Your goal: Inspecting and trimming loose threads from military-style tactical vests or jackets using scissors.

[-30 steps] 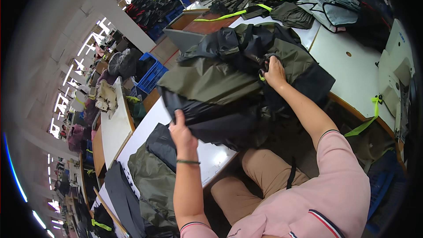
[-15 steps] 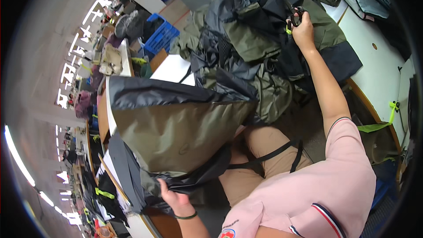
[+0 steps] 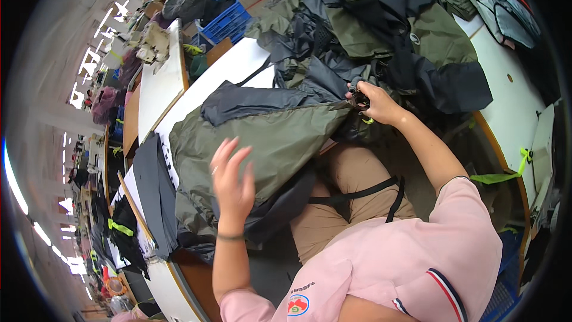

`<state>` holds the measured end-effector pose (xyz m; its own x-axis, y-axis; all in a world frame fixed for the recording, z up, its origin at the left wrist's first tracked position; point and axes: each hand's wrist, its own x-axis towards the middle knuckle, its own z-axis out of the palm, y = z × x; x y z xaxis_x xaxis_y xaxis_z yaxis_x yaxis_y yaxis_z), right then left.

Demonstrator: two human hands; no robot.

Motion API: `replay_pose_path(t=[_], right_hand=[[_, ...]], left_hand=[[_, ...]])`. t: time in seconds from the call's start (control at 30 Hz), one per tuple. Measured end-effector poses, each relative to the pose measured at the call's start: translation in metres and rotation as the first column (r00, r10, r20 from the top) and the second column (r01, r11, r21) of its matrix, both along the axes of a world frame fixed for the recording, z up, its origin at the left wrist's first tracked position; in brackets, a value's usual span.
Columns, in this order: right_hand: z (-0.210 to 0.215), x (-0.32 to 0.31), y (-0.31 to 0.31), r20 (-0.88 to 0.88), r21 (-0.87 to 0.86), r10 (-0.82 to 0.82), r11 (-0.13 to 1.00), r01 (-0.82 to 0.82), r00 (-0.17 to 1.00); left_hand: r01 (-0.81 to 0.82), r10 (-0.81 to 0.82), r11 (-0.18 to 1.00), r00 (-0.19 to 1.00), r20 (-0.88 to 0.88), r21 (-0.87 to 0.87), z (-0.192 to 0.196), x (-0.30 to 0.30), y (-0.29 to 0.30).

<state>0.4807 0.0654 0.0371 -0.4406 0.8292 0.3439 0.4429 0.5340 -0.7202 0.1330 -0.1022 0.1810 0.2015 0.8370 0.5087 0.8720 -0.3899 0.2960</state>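
An olive-green and dark grey fabric piece lies spread over the table edge and toward my lap. Raised above its near left part is my left hand, fingers apart, holding nothing. My right hand is closed around black-handled scissors at the right corner of that piece; the blades are hard to make out against the dark cloth. Just beyond the right hand is a heap of crumpled olive and dark grey fabric.
Dark grey cut panels lie on the white table at the left. A blue crate stands beyond. Neon-yellow tape hangs at the right. A black strap crosses my lap. Grey and red items lie far right.
My left hand has let go of the near edge of the fabric and lifted. My right hand has brought the scissors from the far heap nearer, to the fabric's corner.
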Motion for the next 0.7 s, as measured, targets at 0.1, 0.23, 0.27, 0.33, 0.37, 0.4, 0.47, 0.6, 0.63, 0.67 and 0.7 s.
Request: replay_pose_path(t=[0.1,0.23,0.27,0.33,0.37,0.4,0.47,0.6,0.63,0.67,0.7], right_hand=[[0.021,-0.019,-0.006,-0.023,-0.127,0.014,0.992,-0.017,1.0],[0.058,-0.017,-0.026,-0.07,-0.178,0.058,0.982,-0.07,0.996],[0.072,-0.017,-0.034,-0.066,-0.179,0.048,0.982,-0.059,0.997],[0.101,-0.017,-0.049,-0.308,-0.266,0.135,0.938,-0.221,0.942],[0.117,-0.011,-0.055,-0.305,-0.349,0.125,0.908,-0.233,0.944],[0.126,-0.006,-0.059,-0.302,-0.355,0.107,0.91,-0.216,0.947],[0.136,0.004,-0.063,-0.331,-0.369,0.178,0.88,-0.301,0.927],[0.123,0.014,-0.057,-0.25,-0.341,0.26,0.878,-0.336,0.933],[0.116,0.011,-0.058,-0.254,-0.428,0.262,0.833,-0.351,0.931],[0.105,0.007,-0.059,-0.287,-0.465,0.26,0.804,-0.371,0.922],[0.1,0.005,-0.061,-0.325,-0.485,0.254,0.782,-0.391,0.911]], left_hand=[[0.091,-0.096,0.994,0.989,-0.115,-0.053,-0.022,-0.002,0.065],[0.251,-0.276,0.946,0.955,-0.105,-0.204,-0.059,-0.002,0.121],[0.261,-0.286,0.944,0.953,-0.101,-0.203,-0.063,0.0,0.124],[0.432,-0.382,0.787,0.902,0.203,-0.441,-0.069,-0.001,0.123],[0.514,-0.359,0.726,0.85,0.385,-0.458,-0.07,0.005,0.121],[0.528,-0.372,0.714,0.842,0.391,-0.459,-0.068,0.006,0.116],[0.608,-0.106,0.581,0.715,0.691,-0.54,-0.05,0.001,0.101],[0.58,-0.079,0.7,0.642,0.763,-0.416,-0.002,-0.011,0.074],[0.554,-0.069,0.721,0.655,0.753,-0.416,0.007,-0.019,0.067],[0.53,-0.055,0.738,0.664,0.746,-0.418,0.014,-0.024,0.061],[0.507,-0.037,0.745,0.681,0.732,-0.434,0.018,-0.03,0.058]])
